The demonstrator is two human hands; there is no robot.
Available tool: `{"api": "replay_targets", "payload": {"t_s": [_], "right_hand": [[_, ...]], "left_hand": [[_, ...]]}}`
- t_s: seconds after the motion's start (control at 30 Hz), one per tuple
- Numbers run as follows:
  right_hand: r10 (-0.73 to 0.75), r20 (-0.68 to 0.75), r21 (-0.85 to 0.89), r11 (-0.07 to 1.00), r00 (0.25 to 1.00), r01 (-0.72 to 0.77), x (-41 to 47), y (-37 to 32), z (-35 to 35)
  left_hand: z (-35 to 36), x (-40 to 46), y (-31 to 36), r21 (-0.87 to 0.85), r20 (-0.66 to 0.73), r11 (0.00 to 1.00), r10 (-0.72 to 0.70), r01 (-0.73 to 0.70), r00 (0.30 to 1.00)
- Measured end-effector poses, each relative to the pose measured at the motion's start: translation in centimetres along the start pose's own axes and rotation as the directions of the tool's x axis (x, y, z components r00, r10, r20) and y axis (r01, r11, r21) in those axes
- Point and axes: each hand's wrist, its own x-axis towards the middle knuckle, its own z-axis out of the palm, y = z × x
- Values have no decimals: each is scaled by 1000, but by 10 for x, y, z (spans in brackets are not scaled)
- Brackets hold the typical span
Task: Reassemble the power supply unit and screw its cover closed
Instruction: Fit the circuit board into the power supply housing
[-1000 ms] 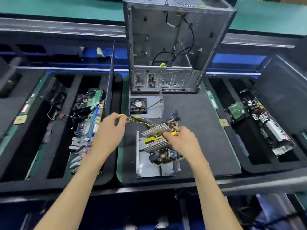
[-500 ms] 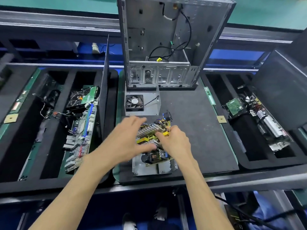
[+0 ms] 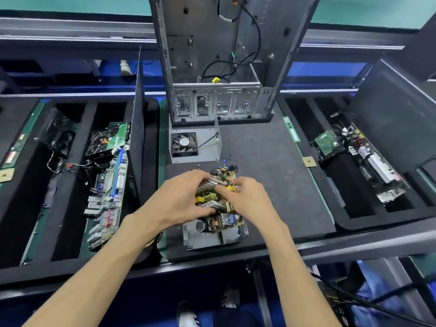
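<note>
The power supply circuit board (image 3: pixel 218 220), with silver heatsinks, yellow parts and a black capacitor, lies tilted over its grey metal base tray (image 3: pixel 207 239) on the black mat. My left hand (image 3: pixel 181 201) grips the board's left side, fingers curled over the far heatsink and thumb near the lower one. My right hand (image 3: pixel 250 199) holds the board's right edge, fingertips pinching near the heatsink. The grey metal cover (image 3: pixel 207 149) with its black fan (image 3: pixel 184 143) lies just behind, open side up. A small screw (image 3: pixel 198 165) sits on the mat near it.
An empty grey computer case (image 3: pixel 224 67) stands upright at the back of the mat. A tall dark panel (image 3: pixel 138 128) stands on edge at the left. Foam trays hold a motherboard (image 3: pixel 108 199) at the left and other boards (image 3: pixel 368 161) at the right.
My left hand let go of the yellow cable bundle at the left and came right onto the board's heatsinks. Both hands now hold the board over the tray. The view has shifted closer.
</note>
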Motion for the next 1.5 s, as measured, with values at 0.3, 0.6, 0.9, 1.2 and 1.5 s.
{"api": "replay_targets", "payload": {"t_s": [0.3, 0.6, 0.9, 1.2, 1.5], "right_hand": [[74, 40, 44, 996, 996, -76, 14, 34, -24], [68, 128, 64, 995, 989, -77, 24, 45, 2], [38, 45, 147, 988, 998, -44, 27, 50, 5], [2, 50, 210, 978, 999, -12, 28, 52, 13], [-19, 4, 235, 972, 1000, 17, 25, 55, 14]], "left_hand": [[5, 13, 10, 165, 89, 986, -13, -2, 996], [18, 22, 17, 308, 227, 950, -31, -42, 973], [40, 19, 12, 370, 214, 928, -41, -43, 976], [47, 17, 9, 309, 173, 951, -27, -28, 985], [33, 31, 25, -73, -48, 997, 37, -40, 998]]}}
